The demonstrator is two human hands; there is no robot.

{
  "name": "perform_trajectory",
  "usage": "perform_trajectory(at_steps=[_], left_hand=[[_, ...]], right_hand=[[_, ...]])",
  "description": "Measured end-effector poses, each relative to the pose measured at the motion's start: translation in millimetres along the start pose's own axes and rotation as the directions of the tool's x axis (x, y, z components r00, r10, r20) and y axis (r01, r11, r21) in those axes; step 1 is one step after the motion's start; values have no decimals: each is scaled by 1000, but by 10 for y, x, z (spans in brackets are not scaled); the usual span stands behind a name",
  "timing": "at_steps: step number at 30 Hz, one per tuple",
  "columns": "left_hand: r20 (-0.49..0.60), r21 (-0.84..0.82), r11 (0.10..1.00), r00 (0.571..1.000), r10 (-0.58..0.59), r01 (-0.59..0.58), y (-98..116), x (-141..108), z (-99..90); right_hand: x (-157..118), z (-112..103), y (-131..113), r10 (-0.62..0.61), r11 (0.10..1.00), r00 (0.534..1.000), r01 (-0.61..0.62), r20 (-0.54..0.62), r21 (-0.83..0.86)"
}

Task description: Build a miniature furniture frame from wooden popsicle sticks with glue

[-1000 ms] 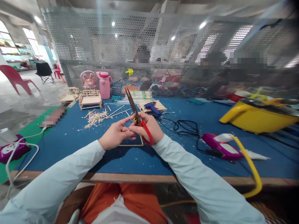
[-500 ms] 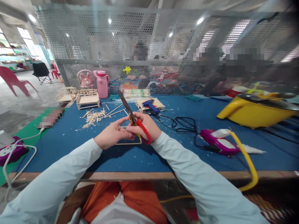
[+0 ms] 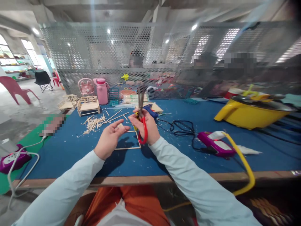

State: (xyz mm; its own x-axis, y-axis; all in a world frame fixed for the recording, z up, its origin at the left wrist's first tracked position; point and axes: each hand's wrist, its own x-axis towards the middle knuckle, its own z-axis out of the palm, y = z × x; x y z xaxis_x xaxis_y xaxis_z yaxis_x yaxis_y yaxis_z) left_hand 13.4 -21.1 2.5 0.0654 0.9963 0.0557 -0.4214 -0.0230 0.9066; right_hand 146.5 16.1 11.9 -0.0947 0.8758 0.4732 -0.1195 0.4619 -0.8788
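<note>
My left hand (image 3: pixel 108 140) is raised over the table, its thumb and fingers pinching a few short pale wooden stick pieces (image 3: pixel 120 126). Beside it, my right hand (image 3: pixel 150 129) grips a pair of scissors (image 3: pixel 144 131) with red handles, the dark blades pointing up and away from me. Beneath my hands lies a rectangular frame of thin sticks (image 3: pixel 129 148), partly covered by the left hand. Past the fingers, a heap of cut sticks (image 3: pixel 94 123) is spread with some longer ones. A blue glue gun (image 3: pixel 150 111) rests behind my right hand.
Small stick-built furniture models (image 3: pixel 88 106) stand at the back left near a pink bottle (image 3: pixel 102 91). To the right are a black cable (image 3: pixel 182 125), a purple power strip (image 3: pixel 217 146) and a yellow pan (image 3: pixel 255 114). A perforated metal screen (image 3: pixel 94 53) borders the table's far side.
My hands have moved apart; earlier they met at the scissors. The scissors have turned from leaning left to nearly upright, and the pieces in my left fingers now show.
</note>
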Motion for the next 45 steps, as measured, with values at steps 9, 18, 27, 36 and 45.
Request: perform_trajectory(at_steps=[9,18,27,36,45], left_hand=[[-317,-391,905,948,40,-169,247,-134,166],[-331,-400,855,922,200,-329,286,-155,432],[-188,-394,860,944,270,-324,-17,-186,384],[-206,-490,860,977,46,-144,-37,-322,382],[-239,-581,812,964,-114,-48,-82,-352,373]], right_hand=[[-475,247,-13,35,999,998,-37,60,38],[-595,327,16,-1,1000,988,-4,157,29],[-434,315,-120,39,967,995,-14,-96,253],[-384,376,-132,0,970,987,39,-162,239],[-428,371,-109,25,966,992,7,-120,257]])
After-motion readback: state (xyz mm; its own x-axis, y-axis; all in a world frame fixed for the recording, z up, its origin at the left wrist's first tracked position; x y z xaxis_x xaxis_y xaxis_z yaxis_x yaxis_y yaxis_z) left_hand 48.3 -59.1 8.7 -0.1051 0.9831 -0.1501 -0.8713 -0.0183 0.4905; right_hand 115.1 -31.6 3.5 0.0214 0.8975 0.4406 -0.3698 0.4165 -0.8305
